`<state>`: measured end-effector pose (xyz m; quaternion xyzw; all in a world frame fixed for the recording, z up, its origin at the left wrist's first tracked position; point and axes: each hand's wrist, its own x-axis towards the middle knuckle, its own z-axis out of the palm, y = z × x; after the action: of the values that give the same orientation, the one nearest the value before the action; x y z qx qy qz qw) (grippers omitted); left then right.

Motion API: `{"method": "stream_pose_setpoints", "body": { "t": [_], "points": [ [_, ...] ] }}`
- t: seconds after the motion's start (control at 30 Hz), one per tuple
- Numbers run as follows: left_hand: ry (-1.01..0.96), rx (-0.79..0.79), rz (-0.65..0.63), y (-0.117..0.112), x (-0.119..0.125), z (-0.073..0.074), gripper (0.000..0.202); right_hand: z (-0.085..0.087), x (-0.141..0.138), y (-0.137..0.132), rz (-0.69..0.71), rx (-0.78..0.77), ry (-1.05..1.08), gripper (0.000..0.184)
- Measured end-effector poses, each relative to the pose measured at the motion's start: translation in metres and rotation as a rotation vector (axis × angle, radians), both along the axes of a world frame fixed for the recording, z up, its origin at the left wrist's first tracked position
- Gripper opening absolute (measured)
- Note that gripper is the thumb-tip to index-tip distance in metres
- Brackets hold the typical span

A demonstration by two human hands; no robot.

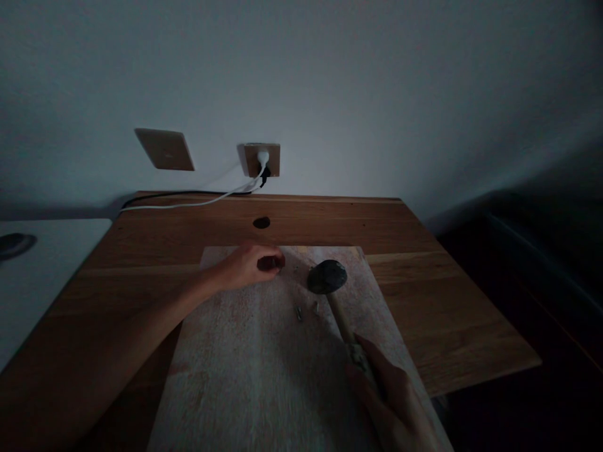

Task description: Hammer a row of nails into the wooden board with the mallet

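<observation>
My right hand [393, 395] is wrapped round the wooden handle of a mallet with a dark, rounded head [327, 277], which looks like rubber. The head hovers over or rests on the far right part of a pale, worn board [230, 370]; I cannot tell which. My left hand [252, 265] is at the far part of the board, thumb and fingertips pinched together. Whatever they hold, if anything, is too dark to make out. Two short, thin metal pieces [298, 313], perhaps nails or screws, are on the board near the mallet head, with tiny bits beyond them.
Under the board is a wooden table [447, 314] with a round cable hole [261, 223]. A wall socket [262, 161] holds white and black plugs, whose cables [188, 205] run left along the table's back edge. A white surface [51, 270] stands at the left. The light is dim.
</observation>
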<state>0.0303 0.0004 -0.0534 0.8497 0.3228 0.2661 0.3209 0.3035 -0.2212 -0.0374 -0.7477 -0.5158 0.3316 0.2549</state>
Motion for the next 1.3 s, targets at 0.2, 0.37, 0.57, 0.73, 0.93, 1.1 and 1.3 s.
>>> {"method": "stream_pose_setpoints", "body": {
  "t": [0.2, 0.37, 0.57, 0.73, 0.93, 1.1, 1.3],
  "points": [
    [-0.019, 0.080, 0.043, -0.009, 0.007, -0.003, 0.010, 0.007, 0.005, 0.006, 0.116, -0.046, 0.045, 0.067],
    [-0.029, 0.016, 0.098, -0.014, 0.008, -0.003, 0.006, 0.008, 0.004, 0.009, 0.161, 0.088, 0.097, 0.061],
    [-0.069, -0.072, 0.186, -0.015, 0.009, -0.001, 0.018, 0.018, -0.006, 0.007, 0.202, 0.086, 0.229, 0.051],
    [-0.044, -0.066, 0.189, -0.016, 0.009, 0.001, 0.017, 0.028, -0.020, 0.014, 0.228, 0.157, 0.347, 0.044],
    [-0.098, -0.114, 0.205, -0.018, 0.009, 0.001, 0.036, 0.027, -0.039, 0.040, 0.297, 0.170, 0.349, 0.035],
    [-0.083, -0.106, 0.211, -0.019, 0.007, 0.003, 0.043, 0.019, -0.048, 0.046, 0.334, 0.146, 0.325, 0.031],
    [-0.127, -0.098, 0.199, -0.019, 0.007, 0.002, 0.043, 0.016, -0.050, 0.043, 0.312, 0.145, 0.288, 0.036]
  ]
}}
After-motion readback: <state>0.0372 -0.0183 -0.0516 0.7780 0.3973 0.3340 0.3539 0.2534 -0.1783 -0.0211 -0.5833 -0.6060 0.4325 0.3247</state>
